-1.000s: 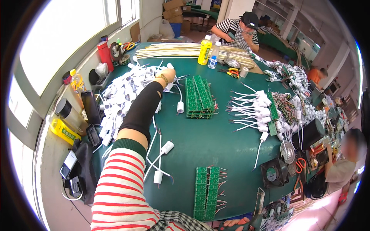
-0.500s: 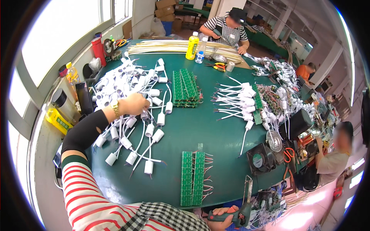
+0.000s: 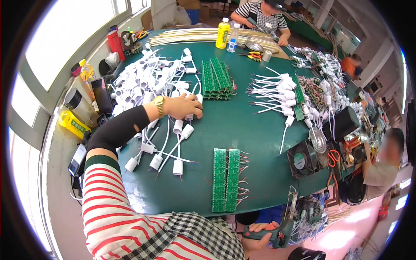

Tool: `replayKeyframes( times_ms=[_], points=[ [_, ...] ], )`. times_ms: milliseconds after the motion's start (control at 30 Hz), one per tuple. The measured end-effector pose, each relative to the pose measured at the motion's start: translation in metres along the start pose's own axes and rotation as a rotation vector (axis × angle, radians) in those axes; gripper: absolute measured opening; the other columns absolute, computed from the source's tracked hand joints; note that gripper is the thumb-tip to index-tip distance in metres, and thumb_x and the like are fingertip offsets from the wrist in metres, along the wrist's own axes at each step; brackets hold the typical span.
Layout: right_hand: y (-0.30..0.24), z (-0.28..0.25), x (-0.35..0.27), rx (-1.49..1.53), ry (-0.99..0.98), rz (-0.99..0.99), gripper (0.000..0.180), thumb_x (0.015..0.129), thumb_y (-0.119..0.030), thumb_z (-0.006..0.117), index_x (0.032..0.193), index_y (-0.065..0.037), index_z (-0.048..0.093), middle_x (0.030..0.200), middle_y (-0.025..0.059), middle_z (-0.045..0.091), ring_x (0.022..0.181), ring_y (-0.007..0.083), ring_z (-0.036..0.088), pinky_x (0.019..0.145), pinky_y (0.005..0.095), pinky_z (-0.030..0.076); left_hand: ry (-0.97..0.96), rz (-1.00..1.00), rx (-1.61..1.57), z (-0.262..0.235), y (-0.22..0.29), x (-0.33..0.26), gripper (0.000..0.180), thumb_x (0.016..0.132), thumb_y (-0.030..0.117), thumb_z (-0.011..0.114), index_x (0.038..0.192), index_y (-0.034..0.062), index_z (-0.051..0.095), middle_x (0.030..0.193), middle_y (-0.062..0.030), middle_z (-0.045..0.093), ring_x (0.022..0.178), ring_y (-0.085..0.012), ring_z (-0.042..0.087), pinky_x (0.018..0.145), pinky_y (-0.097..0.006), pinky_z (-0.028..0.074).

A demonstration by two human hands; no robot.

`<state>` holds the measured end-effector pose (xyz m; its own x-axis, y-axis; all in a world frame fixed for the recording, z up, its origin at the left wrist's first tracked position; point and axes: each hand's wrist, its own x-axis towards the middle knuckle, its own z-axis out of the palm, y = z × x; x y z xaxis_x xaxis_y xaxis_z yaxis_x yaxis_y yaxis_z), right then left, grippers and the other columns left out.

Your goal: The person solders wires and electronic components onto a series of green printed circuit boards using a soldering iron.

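Note:
My left hand (image 3: 184,107) lies over the right edge of a heap of white lamp holders with wire tails (image 3: 143,82). Its fingers curl down round a white lamp holder (image 3: 189,117), which shows partly under the palm. Several more lamp holders lie loose just below the hand. Low in the picture, beyond the table's near edge, my right hand (image 3: 260,236) is closed round the grip of a dark green soldering gun (image 3: 281,234) whose tip points up. Two rows of green circuit boards (image 3: 226,182) with wires along the right side lie on the near part of the table.
Stacked green boards (image 3: 216,80) stand past my left hand. Wired lamp holders (image 3: 281,93) lie to the right, near a black fan (image 3: 303,160) and orange-handled scissors (image 3: 333,158). Bottles (image 3: 222,33) and pliers (image 3: 253,55) are farther back. A co-worker (image 3: 264,19) sits across the table.
My left hand has moved right from within the heap to its edge, and its fingers have shifted. My right hand still holds the soldering gun. The whole view has shifted slightly.

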<state>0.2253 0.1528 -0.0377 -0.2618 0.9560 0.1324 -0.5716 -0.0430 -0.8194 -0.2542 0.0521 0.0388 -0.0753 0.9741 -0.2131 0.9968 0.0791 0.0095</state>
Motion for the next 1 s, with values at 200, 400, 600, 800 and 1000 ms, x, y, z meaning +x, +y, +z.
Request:
replayKeyframes(
  times_ms=[200,400,600,800,1000],
  points=[
    [0.01,0.0,0.005,-0.04,0.035,-0.031,0.043,0.092,-0.036,0.043,0.12,-0.004,0.036,0.064,0.0074,0.049,0.048,0.0152,0.045,0.044,0.0259,0.04,0.678,0.085,-0.289,-0.041,0.011,-0.016,0.03,0.074,0.005,0.069,0.099,0.0064,0.053,0.089,-0.0097,0.056,0.087,-0.0299,0.056,0.077,-0.04,0.046],
    [0.012,0.005,0.012,0.001,-0.023,0.107,0.042,0.093,-0.036,0.041,0.12,-0.005,0.036,0.068,0.0068,0.049,0.054,0.0161,0.047,0.049,0.029,0.041,0.995,-0.052,-0.433,-0.08,0.103,-0.073,0.028,0.086,0.014,0.065,0.109,0.003,0.051,0.088,-0.0089,0.056,0.077,-0.0215,0.056,0.065,-0.032,0.046],
    [0.025,0.018,0.017,0.019,-0.128,0.19,0.042,0.092,-0.036,0.044,0.119,-0.004,0.037,0.069,0.0073,0.049,0.054,0.0166,0.048,0.053,0.0292,0.044,-0.267,-0.173,-1.769,0.008,0.198,-0.058,0.02,0.09,0.019,0.06,0.102,0.0053,0.051,0.085,-0.0087,0.055,0.073,-0.0198,0.055,0.065,-0.031,0.047],
    [0.025,0.025,0.026,-0.022,-0.223,0.211,0.046,0.09,-0.036,0.05,0.12,-0.003,0.037,0.068,0.0098,0.049,0.055,0.0184,0.05,0.052,0.0302,0.045,0.553,0.062,-0.887,0.062,0.156,-0.031,0.017,0.082,0.006,0.064,0.094,0.0017,0.053,0.089,-0.0137,0.057,0.085,-0.0329,0.058,0.075,-0.039,0.048],
    [0.018,0.036,0.032,-0.053,-0.275,0.261,0.048,0.09,-0.036,0.051,0.121,-0.002,0.037,0.069,0.011,0.05,0.055,0.0201,0.052,0.053,0.0317,0.046,0.858,-0.12,-0.736,0.066,0.127,0.004,0.015,0.078,0.003,0.064,0.087,0.0028,0.052,0.097,-0.0116,0.053,0.089,-0.0292,0.053,0.079,-0.039,0.044]
  ],
)
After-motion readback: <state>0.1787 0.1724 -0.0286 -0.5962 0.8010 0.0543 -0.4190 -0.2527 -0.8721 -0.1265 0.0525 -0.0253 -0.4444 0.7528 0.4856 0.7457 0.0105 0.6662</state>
